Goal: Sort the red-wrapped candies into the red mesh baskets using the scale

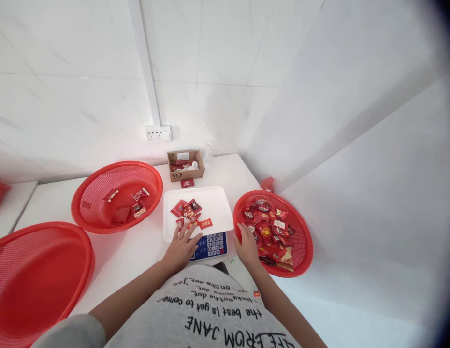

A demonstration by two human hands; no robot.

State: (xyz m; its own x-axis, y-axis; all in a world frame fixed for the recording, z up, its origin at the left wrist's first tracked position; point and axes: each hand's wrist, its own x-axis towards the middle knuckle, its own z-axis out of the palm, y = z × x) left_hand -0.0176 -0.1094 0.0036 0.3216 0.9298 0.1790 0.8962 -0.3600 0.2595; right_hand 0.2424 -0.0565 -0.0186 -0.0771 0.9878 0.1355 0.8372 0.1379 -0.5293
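Note:
My left hand (181, 247) lies at the near edge of a white scale tray (219, 205), fingers spread, with the fingertips close to the wrapped snacks. Several red snack packets (190, 211) form a small pile on this tray, and a flat red packet (206, 223) lies on its near side. Below the tray, the scale's blue keypad (214, 245) shows beside my left hand. On the right, my right hand (247, 247) is closed over the near-left rim of a red basket (307, 249). Many red-wrapped snacks (268, 232) fill that basket.
A red mesh basket (79, 212) with a few packets stands left of the scale. Nearer, another red basket (86, 261) reaches the left edge. A small cardboard box (186, 175) holds packets by the wall, one red packet (187, 183) before it. A socket (158, 133) is on the wall.

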